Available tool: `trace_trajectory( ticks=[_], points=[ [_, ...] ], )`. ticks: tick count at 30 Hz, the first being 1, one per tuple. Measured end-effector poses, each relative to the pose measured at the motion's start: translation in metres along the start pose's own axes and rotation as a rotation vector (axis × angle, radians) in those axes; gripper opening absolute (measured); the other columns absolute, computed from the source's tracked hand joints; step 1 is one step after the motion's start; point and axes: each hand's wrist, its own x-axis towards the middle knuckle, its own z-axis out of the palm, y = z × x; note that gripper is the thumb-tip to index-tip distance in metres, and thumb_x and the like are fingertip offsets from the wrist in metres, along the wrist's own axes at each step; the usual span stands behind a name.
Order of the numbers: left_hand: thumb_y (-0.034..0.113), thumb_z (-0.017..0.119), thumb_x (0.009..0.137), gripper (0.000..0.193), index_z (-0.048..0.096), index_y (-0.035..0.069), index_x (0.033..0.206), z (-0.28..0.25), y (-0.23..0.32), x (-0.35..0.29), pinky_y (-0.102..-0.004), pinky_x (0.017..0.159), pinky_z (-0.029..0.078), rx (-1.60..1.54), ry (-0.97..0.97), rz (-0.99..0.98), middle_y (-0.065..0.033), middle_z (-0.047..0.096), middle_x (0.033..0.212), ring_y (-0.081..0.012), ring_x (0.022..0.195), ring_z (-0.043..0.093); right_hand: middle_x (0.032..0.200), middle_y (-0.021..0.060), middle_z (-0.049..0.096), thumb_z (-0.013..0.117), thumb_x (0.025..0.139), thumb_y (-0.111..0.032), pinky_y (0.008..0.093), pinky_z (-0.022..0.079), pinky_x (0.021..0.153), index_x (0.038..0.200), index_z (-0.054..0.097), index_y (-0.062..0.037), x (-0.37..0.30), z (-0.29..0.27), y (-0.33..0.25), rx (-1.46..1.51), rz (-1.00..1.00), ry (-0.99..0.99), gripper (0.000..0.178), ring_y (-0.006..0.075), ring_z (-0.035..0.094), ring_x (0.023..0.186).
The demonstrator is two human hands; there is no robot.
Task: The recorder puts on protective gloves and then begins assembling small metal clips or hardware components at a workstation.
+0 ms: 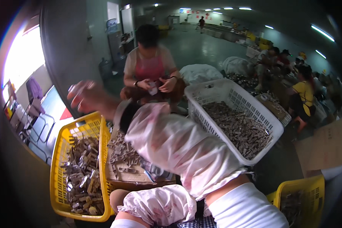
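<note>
Yellow basket [58,178] at left, heaped with silvery metal pieces [83,178]; its walls presumably keep the loose heap together, near to reach. Above its far rim, right hand [87,97] – blurred, fingers curled and seemingly parted; cannot tell whether they grip anything. Just right of the basket, cardboard-covered worktop [136,175] with smaller parts [121,150] strewn low, perhaps for easy picking. Beyond the basket, to its right, co-worker [150,57] holds a pale item [152,89] close, likely to see it well. Right of the basket, left hand hidden beneath the right sleeve [182,146] – finger state cannot be told. Farther right of the basket, white crate [250,102] of similar parts, high-sided probably against spilling
</note>
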Motion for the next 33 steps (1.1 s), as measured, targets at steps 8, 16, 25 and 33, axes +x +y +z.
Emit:
trace_trajectory(
  ticks=[8, 16, 25, 33],
  points=[
    [0.018, 0.066, 0.095, 0.028, 0.063, 0.002, 0.118, 0.004, -0.017, 0.006, -0.0351, 0.088, 0.057, -0.224, 0.13, -0.19, -0.0141, 0.069, 0.111, -0.0255, 0.098, 0.069, 0.079, 0.009, 0.071, 0.059, 0.096, -0.017, 0.0296, 0.056, 0.058, 0.096, 0.068, -0.0007, -0.084, 0.109, 0.029, -0.12, 0.276, -0.379, 0.018, 0.0144, 0.069, 0.067],
    [0.017, 0.064, 0.097, 0.025, 0.063, 0.002, 0.117, -0.026, -0.024, 0.025, -0.0356, 0.089, 0.058, -0.321, 0.59, -0.178, -0.0146, 0.069, 0.11, -0.0252, 0.099, 0.069, 0.087, 0.0051, 0.073, 0.072, 0.086, -0.031, 0.0298, 0.053, 0.069, 0.099, 0.074, -0.0101, -0.08, 0.18, 0.102, -0.19, 0.03, -0.434, 0.025, 0.0156, 0.068, 0.081],
    [0.015, 0.059, 0.099, 0.021, 0.064, 0.002, 0.116, -0.062, -0.028, 0.021, -0.0368, 0.088, 0.059, -0.351, 0.774, -0.04, -0.0168, 0.069, 0.106, -0.0252, 0.099, 0.07, 0.087, 0.006, 0.074, 0.07, 0.083, -0.027, 0.031, 0.054, 0.07, 0.1, 0.074, -0.0067, -0.086, 0.17, 0.099, -0.299, 0.005, -0.463, 0.027, 0.0167, 0.068, 0.081],
    [0.013, 0.063, 0.096, 0.026, 0.064, 0.003, 0.121, -0.074, 0.009, -0.005, -0.0346, 0.092, 0.056, -0.118, 0.83, -0.174, -0.0123, 0.068, 0.11, -0.0218, 0.104, 0.067, 0.08, 0.004, 0.074, 0.071, 0.081, -0.021, 0.0269, 0.055, 0.062, 0.094, 0.075, -0.0083, -0.113, 0.123, 0.032, -0.158, 0.246, -0.483, 0.018, 0.0143, 0.069, 0.071]
  ],
)
